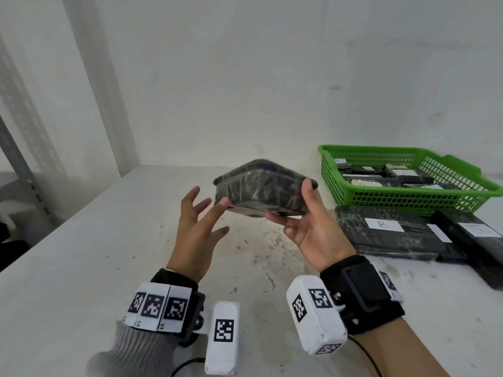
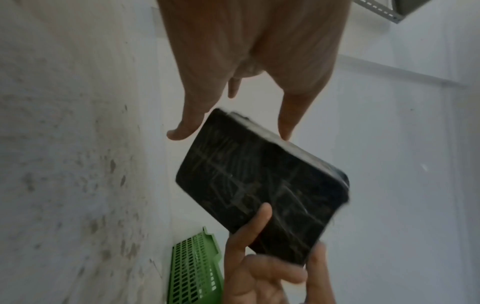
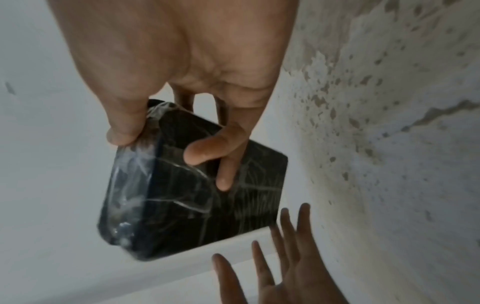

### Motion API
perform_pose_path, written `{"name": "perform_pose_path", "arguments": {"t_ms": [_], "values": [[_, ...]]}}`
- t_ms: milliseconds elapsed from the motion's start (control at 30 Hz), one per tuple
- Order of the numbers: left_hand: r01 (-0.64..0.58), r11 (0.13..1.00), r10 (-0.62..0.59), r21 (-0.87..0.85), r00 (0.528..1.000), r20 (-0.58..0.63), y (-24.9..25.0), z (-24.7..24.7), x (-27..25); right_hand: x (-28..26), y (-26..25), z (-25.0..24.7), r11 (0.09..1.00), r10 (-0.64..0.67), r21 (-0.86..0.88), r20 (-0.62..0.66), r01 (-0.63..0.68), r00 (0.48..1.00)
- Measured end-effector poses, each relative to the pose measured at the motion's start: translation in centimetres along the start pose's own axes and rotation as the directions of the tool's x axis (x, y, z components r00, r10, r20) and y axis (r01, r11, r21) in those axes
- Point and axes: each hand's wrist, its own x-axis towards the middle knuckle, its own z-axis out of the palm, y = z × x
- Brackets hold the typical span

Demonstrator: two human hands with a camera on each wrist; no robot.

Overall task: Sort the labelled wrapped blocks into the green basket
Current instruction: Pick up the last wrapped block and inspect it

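Note:
A black block wrapped in clear film (image 1: pixel 261 186) hangs in the air over the table's middle, with no label on the faces that show. My right hand (image 1: pixel 304 213) grips its right end (image 3: pixel 182 197), thumb on top and fingers underneath (image 2: pixel 259 185). My left hand (image 1: pixel 202 210) is spread wide just left of the block, one fingertip at its left corner, holding nothing (image 2: pixel 228 115) (image 3: pixel 283 257). The green basket (image 1: pixel 462 194) stands at the back right with several labelled wrapped blocks inside; part of it shows in the left wrist view (image 2: pixel 192 271).
Two more wrapped blocks lie on the table in front of the basket: one labelled B (image 1: pixel 386 229) and another with a white label (image 1: pixel 473 235) at the far right. White walls close the back and left. The stained white table (image 1: pixel 109 268) spreads to the left and front.

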Motion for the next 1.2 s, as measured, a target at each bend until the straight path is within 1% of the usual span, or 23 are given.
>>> {"name": "perform_pose_path", "arguments": {"t_ms": [67, 167, 267, 333, 400, 433, 567, 633, 700, 900, 1033, 1200], "values": [[-0.063, 0.998, 0.063, 0.026, 0.998, 0.002, 0.1, 0.1, -0.2, 0.0, 0.1, 0.1, 0.997, -0.075, -0.024, -0.026, 0.074, 0.997], [-0.138, 0.988, 0.130, 0.070, 0.985, 0.113, 0.5, 0.6, -0.7, 0.1, 0.4, 0.1, 0.987, -0.132, -0.096, -0.037, 0.128, 0.991], [-0.146, 0.984, 0.120, 0.104, 0.967, 0.224, 0.6, 0.7, -0.9, 0.0, 0.8, 0.4, 0.982, -0.129, -0.141, -0.014, 0.126, 0.992], [-0.172, 0.973, 0.129, 0.154, 0.959, 0.253, 0.5, 0.7, -0.9, -0.2, 1.0, 0.7, 0.981, -0.119, -0.156, 0.013, 0.119, 0.993], [-0.211, 0.964, 0.171, 0.163, 0.958, 0.230, 0.5, 0.7, -0.9, -0.4, 1.0, 1.0, 0.980, -0.122, -0.158, 0.023, 0.124, 0.992], [-0.211, 0.966, 0.176, 0.151, 0.960, 0.218, 0.5, 0.7, -0.9, -0.5, 0.9, 1.1, 0.977, -0.131, -0.164, 0.023, 0.133, 0.991], [-0.213, 0.968, 0.178, 0.131, 0.955, 0.237, 0.9, 1.0, -1.3, -0.8, 0.7, 1.6, 0.947, -0.220, -0.243, -0.009, 0.211, 0.975], [-0.185, 0.976, 0.153, 0.115, 0.958, 0.241, 1.3, 1.0, -1.3, -0.9, 0.8, 1.7, 0.938, -0.245, -0.257, -0.020, 0.232, 0.969], [-0.156, 0.983, 0.130, 0.094, 0.963, 0.235, 1.6, 0.9, -1.3, -0.9, 0.7, 1.8, 0.935, -0.252, -0.266, -0.027, 0.236, 0.967], [-0.139, 0.986, 0.117, 0.096, 0.971, 0.211, 1.8, 1.1, -1.5, -1.3, 0.5, 2.0, 0.917, -0.240, -0.327, 0.006, 0.229, 0.971], [-0.111, 0.988, 0.084, 0.107, 0.968, 0.235, 1.9, 1.1, -1.5, -1.3, 0.6, 2.0, 0.907, -0.266, -0.350, -0.043, 0.235, 0.963], [-0.101, 0.988, 0.073, 0.119, 0.973, 0.219, 1.8, 1.0, -1.4, -1.3, 0.9, 2.0, 0.902, -0.259, -0.372, -0.055, 0.221, 0.964]]}}
